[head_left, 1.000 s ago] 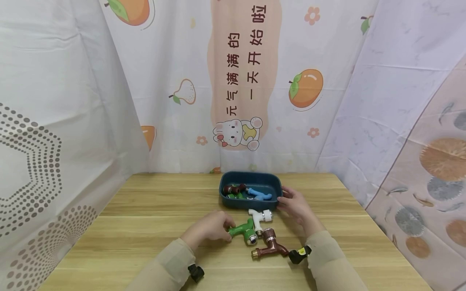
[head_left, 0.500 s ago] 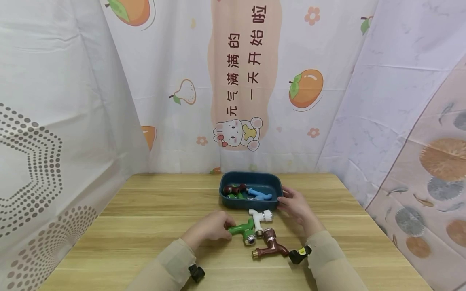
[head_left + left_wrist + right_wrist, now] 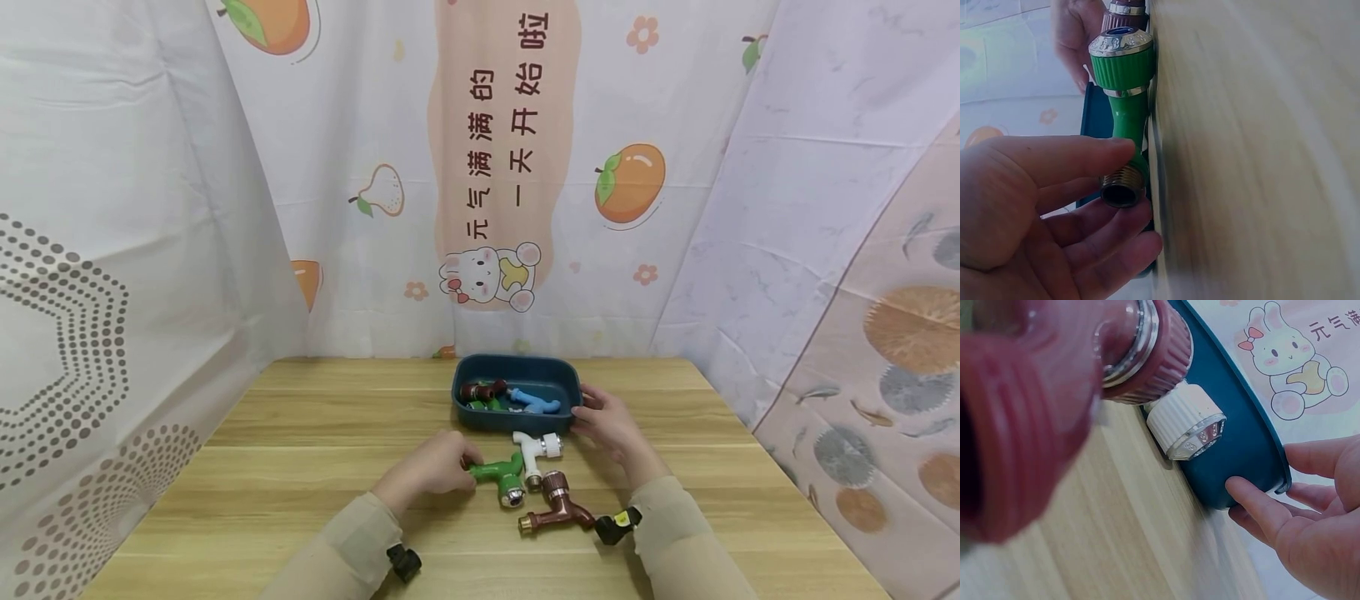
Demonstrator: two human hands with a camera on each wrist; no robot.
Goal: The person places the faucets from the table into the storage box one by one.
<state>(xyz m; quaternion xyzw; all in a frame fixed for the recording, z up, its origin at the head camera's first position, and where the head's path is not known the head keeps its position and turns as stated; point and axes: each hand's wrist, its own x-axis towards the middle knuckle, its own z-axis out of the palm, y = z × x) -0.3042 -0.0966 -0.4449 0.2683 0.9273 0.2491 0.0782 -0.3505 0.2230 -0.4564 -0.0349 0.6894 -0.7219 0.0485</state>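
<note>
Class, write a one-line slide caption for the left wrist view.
A left hand pinches a green tap near its threaded end, with a blue tray beyond.

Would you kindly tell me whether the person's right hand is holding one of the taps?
No, the right wrist view shows the right hand holding the end of the blue box instead.

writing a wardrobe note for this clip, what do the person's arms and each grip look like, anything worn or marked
The left sleeve and right sleeve are beige and reach the wrists. A small black left wrist device sits by one cuff; the black right wrist device carries a yellow label. The left grip and right grip are bare, ungloved.
</note>
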